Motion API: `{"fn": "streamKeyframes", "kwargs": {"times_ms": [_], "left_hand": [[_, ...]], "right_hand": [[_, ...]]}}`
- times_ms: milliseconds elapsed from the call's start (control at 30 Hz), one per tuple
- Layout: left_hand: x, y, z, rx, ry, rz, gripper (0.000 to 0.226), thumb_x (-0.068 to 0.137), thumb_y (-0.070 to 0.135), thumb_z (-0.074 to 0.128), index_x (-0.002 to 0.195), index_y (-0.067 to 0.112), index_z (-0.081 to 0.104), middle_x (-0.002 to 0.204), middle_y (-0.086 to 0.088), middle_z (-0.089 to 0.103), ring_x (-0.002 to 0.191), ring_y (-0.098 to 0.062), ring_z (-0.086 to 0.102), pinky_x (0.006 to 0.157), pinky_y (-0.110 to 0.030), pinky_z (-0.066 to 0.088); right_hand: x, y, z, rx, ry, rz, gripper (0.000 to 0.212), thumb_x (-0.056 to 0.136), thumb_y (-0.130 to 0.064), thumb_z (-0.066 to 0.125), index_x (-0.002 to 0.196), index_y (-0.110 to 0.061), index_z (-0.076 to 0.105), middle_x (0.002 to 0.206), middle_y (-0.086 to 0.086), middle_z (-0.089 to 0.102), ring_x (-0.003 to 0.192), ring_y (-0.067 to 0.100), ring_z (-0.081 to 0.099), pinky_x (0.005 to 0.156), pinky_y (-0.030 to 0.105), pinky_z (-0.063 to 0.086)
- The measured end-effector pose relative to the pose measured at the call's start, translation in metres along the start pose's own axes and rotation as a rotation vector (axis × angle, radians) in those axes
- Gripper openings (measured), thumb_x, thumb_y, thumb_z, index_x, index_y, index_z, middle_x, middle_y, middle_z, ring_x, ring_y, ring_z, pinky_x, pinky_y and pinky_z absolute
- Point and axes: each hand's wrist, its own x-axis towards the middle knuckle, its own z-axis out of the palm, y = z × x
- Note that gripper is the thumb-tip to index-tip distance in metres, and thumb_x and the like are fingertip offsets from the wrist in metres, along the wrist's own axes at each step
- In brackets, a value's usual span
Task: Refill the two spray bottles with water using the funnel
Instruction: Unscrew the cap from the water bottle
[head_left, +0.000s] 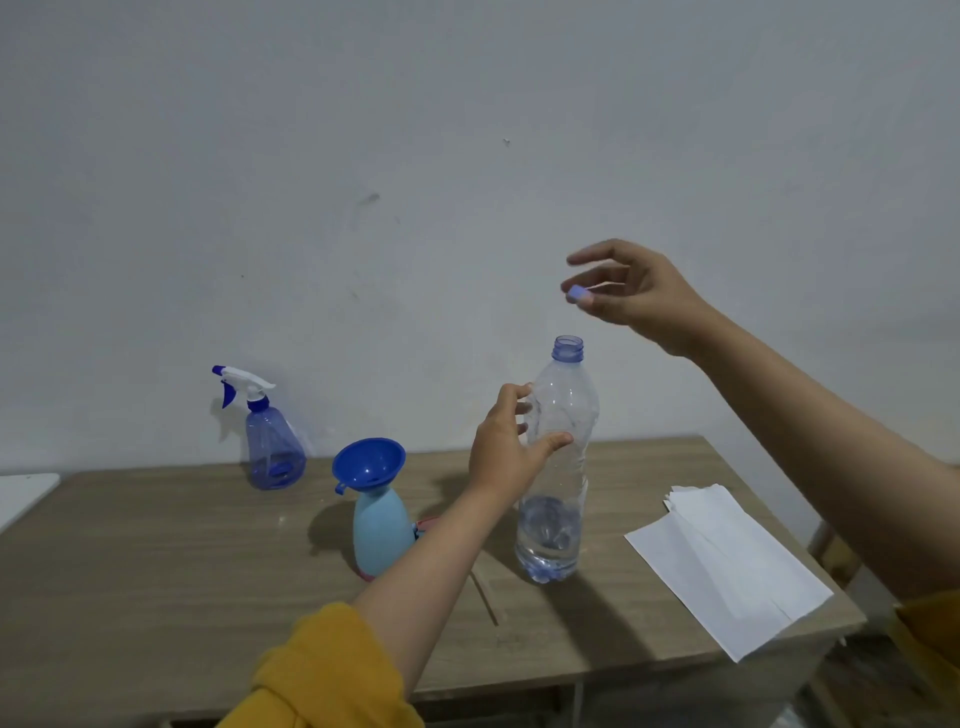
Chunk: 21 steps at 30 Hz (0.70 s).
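The left hand (506, 441) curls around the middle of the upright water bottle (558, 467), whose neck is uncapped and which holds a little water at the bottom. Above it, the right hand (634, 291) pinches the blue cap (577, 294) in its fingertips. Left of the left hand, a blue funnel (369, 464) sits in the pale blue spray bottle (379, 530); farther left stands the clear blue spray bottle (270, 441), its trigger head on. White paper (727, 561) lies on the bench (156, 571) below the right forearm.
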Motion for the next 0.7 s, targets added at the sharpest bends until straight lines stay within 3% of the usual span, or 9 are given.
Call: {"fn": "streamKeyframes", "kwargs": {"times_ms": [100,233,367,533,700], "left_hand": [[-0.001,-0.001,0.000,-0.009,-0.008,0.004,0.059,0.070,0.034,0.081,0.114,0.026,0.043,0.120,0.002,0.057,0.097,-0.014,0.059,0.079,-0.025,0.051],[-0.003,-0.004,0.002,-0.034,0.017,0.017,0.061,0.069,0.031,0.082,0.117,0.023,0.044,0.115,0.000,0.059,0.093,-0.016,0.062,0.080,-0.026,0.053],[-0.003,-0.007,0.004,-0.046,0.034,0.014,0.064,0.069,0.031,0.082,0.120,0.023,0.044,0.115,-0.001,0.059,0.095,-0.018,0.063,0.082,-0.030,0.054],[-0.005,-0.007,0.006,-0.030,0.054,0.038,0.064,0.071,0.030,0.081,0.122,0.022,0.044,0.120,0.000,0.058,0.103,-0.018,0.061,0.085,-0.028,0.053],[-0.007,-0.006,0.006,-0.046,0.060,0.025,0.063,0.072,0.030,0.080,0.122,0.026,0.042,0.123,0.002,0.056,0.107,-0.017,0.060,0.089,-0.033,0.053]], "right_hand": [[-0.021,0.014,0.002,0.051,0.131,0.042,0.021,0.091,-0.015,0.063,0.110,-0.021,0.066,0.083,0.006,0.064,0.084,0.017,0.071,0.080,0.028,0.058],[-0.076,0.073,0.023,0.074,0.319,0.178,0.005,0.082,-0.014,0.073,0.085,-0.016,0.069,0.076,0.004,0.063,0.071,0.014,0.071,0.071,0.026,0.057],[-0.142,0.160,0.050,-0.061,0.555,0.395,0.023,0.066,-0.019,0.087,0.065,-0.012,0.064,0.068,0.000,0.069,0.065,0.013,0.065,0.066,0.029,0.052],[-0.210,0.231,0.093,-0.275,0.417,0.595,0.023,0.070,-0.028,0.083,0.067,-0.013,0.065,0.070,-0.002,0.069,0.071,0.015,0.066,0.070,0.036,0.057],[-0.225,0.257,0.112,-0.456,0.383,0.493,0.029,0.071,-0.037,0.081,0.083,-0.019,0.063,0.080,-0.009,0.065,0.078,0.011,0.060,0.072,0.039,0.055]]}}
